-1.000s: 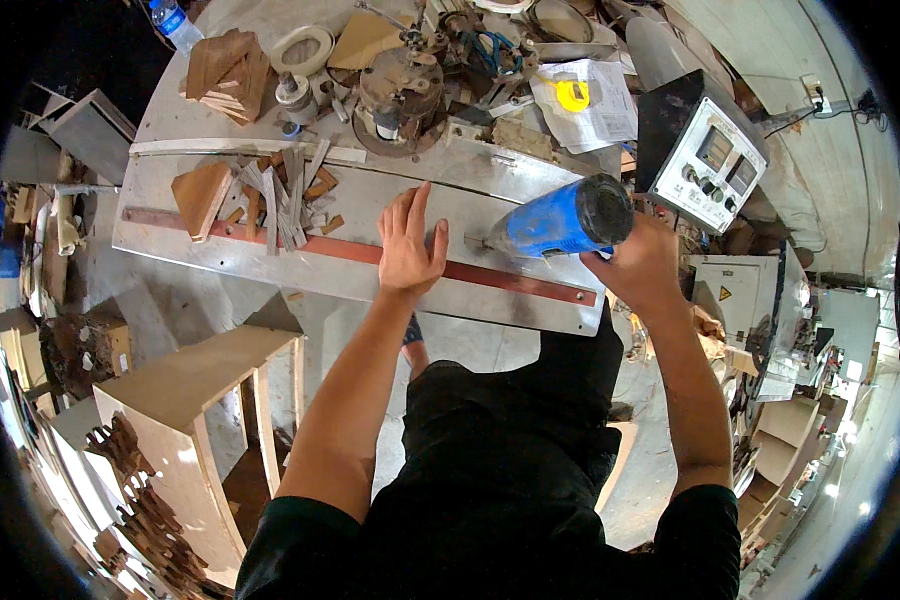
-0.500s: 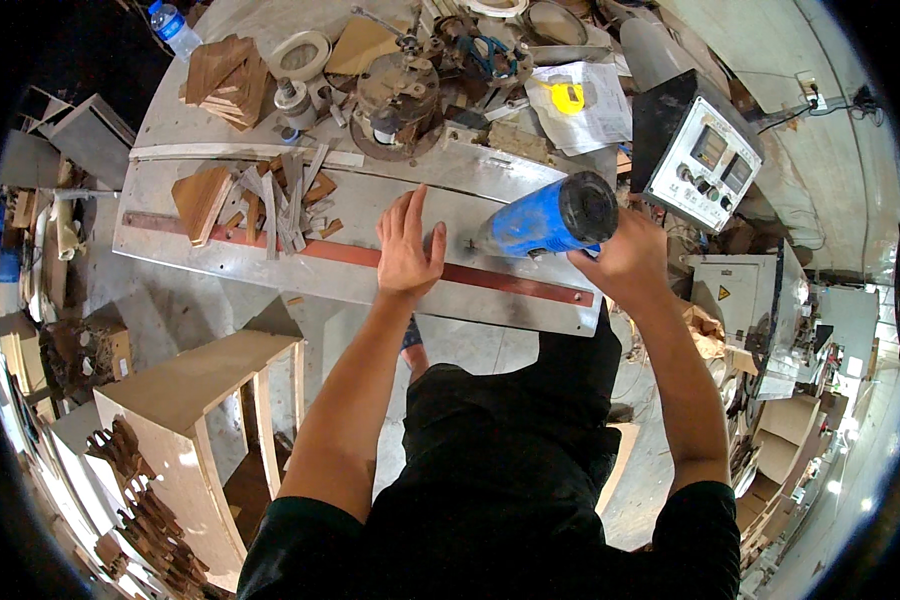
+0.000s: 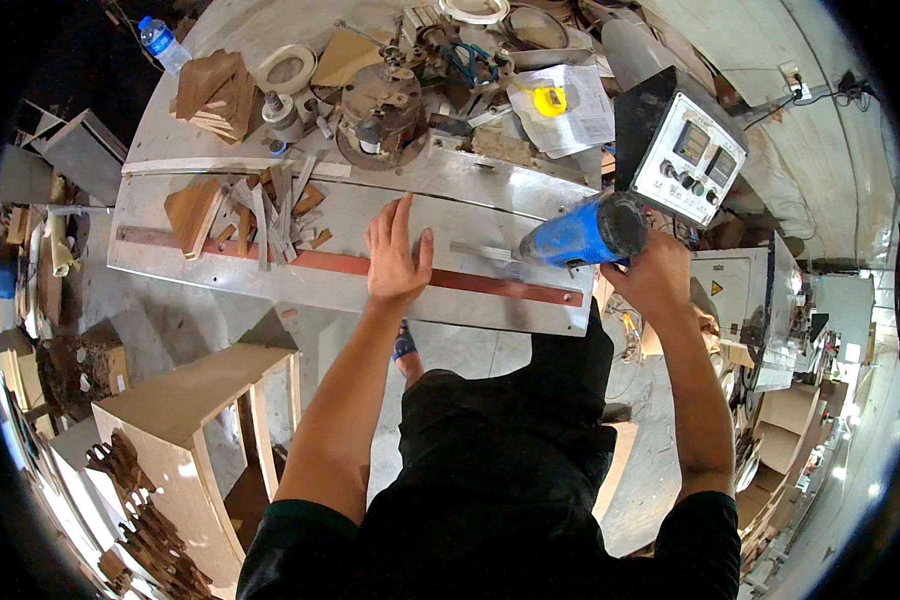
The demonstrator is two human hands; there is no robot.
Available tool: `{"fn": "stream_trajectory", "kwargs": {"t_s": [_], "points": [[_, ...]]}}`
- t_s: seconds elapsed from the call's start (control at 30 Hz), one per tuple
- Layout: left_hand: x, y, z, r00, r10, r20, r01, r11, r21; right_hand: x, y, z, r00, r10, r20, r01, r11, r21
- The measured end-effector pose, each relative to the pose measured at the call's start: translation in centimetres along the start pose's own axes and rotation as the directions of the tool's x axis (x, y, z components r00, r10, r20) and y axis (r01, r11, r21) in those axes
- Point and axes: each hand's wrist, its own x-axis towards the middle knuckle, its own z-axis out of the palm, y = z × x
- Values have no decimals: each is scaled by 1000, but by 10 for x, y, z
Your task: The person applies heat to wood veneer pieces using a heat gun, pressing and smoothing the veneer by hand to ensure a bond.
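Note:
My right hand [image 3: 655, 272] is closed round the grip of a blue pistol-grip power tool [image 3: 575, 236] with a black rear end. A thin silvery piece [image 3: 488, 251] at its front points left over the metal worktop [image 3: 370, 182]; I cannot tell the tool's exact kind. Flat on the worktop lies my left hand [image 3: 398, 255], fingers stretched out and holding nothing, beside the red strip [image 3: 480, 283] along the near edge. Left of that hand are a pile of thin wood offcuts [image 3: 275, 215] and a stack of triangular wood pieces [image 3: 192, 217].
Behind the worktop's slot stands a round dusty machine head [image 3: 380, 105]. A yellow tape measure [image 3: 549, 101] rests on paper. At the right is a control box [image 3: 690, 155]; at the far left, a water bottle [image 3: 163, 45] and stacked wood blocks [image 3: 215, 95]. A wooden frame [image 3: 185, 395] stands lower left.
My right hand has moved slightly right and down with the power tool, which has turned so that its silvery front piece shows. The left hand stays flat on the worktop.

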Motion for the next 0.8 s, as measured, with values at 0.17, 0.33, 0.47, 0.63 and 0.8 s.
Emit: {"fn": "stream_trajectory", "kwargs": {"t_s": [0.17,0.33,0.47,0.63,0.8], "points": [[1,-2,1,1000,23,-8,-23,1000,7,-9,14,-2,999,-12,-30,12,1000,-17],[5,-2,-2,1000,19,-3,-19,1000,0,-6,9,2,999,-10,-44,10,1000,-6],[3,2,-3,999,38,-23,-37,999,21,2,-12,7,999,52,-3,-51,997,55],[-5,-8,12,998,36,-45,-36,999,5,28,-34,28,998,56,41,-64,966,251],[-23,-7,-5,992,59,-113,-54,997,52,90,-1,52,959,143,244,-253,823,508]]}}
